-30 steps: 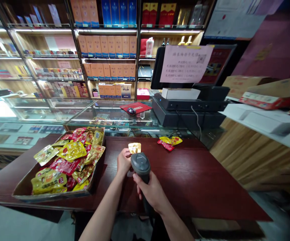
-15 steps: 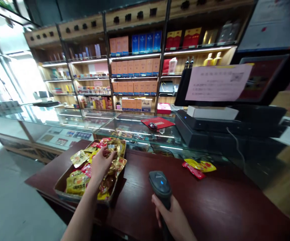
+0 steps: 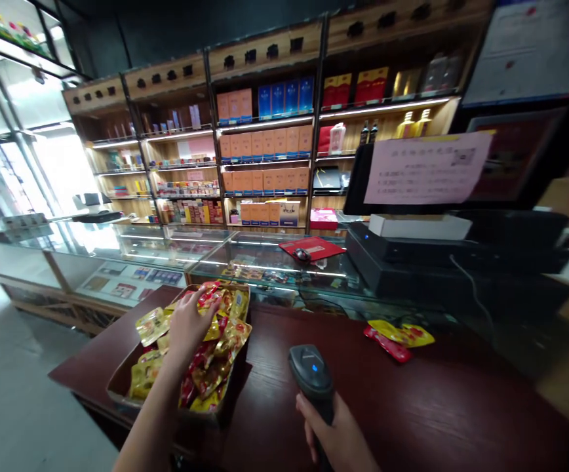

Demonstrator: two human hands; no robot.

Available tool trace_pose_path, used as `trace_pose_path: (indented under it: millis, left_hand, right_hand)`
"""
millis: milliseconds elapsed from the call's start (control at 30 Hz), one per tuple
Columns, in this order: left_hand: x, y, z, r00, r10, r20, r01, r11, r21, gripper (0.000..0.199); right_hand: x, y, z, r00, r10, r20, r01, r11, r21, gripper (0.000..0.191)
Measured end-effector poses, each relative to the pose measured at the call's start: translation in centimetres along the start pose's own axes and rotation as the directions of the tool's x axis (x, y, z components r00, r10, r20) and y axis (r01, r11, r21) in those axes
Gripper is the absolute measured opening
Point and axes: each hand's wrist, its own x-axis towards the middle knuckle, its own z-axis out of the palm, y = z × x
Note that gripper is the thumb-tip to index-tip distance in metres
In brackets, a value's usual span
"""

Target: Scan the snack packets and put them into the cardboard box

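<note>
My left hand [image 3: 189, 322] reaches into the far part of an open cardboard box [image 3: 123, 401] full of small shiny snack packets. Its thumb and fingers close around a red snack packet [image 3: 209, 295] at the top of the heap. Gold and yellow packets [image 3: 235, 335] lie under and beside the hand, and the forearm covers part of the box. My right hand [image 3: 336, 429] is wrapped around the handle of a dark barcode scanner [image 3: 310, 373], whose small blue light shows. The scanner is held above the counter, its head pointing away from me.
On the dark red wooden counter [image 3: 284, 419], a yellow packet [image 3: 405, 333] overlaps a red packet [image 3: 387, 345] at right. Behind stand a glass display case [image 3: 206, 246], a red mat [image 3: 321, 248] with a mouse, and a monitor with a paper sheet [image 3: 427, 169]. Stocked shelves line the wall.
My left hand has shifted slightly left within the box, from gold packets to a red one. My right hand still holds the scanner. The whole view has tilted up a little.
</note>
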Motion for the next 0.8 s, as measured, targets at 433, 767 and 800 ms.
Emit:
trace_pose_path:
  millis: [433, 767, 800]
  left_hand:
    - [-7.8, 30.8, 19.8, 0.645, 0.635, 0.425, -0.431, 0.762, -0.484, 0.052]
    - [-10.6, 35.4, 29.2, 0.391, 0.707, 0.590, -0.613, 0.678, -0.406, 0.059]
    - [-10.6, 34.9, 29.1, 0.403, 0.710, 0.578, -0.613, 0.678, -0.405, 0.058]
  right_hand:
    - [-4.7, 1.3, -13.5, 0.923, 0.100, -0.372, -0.059, 0.991, 0.118, 0.058]
    - [-5.7, 3.2, -17.7, 0.854, 0.167, -0.493, -0.098, 0.982, 0.163, 0.063]
    - [-5.6, 3.4, -17.5, 0.858, 0.164, -0.487, -0.094, 0.982, 0.165, 0.063]
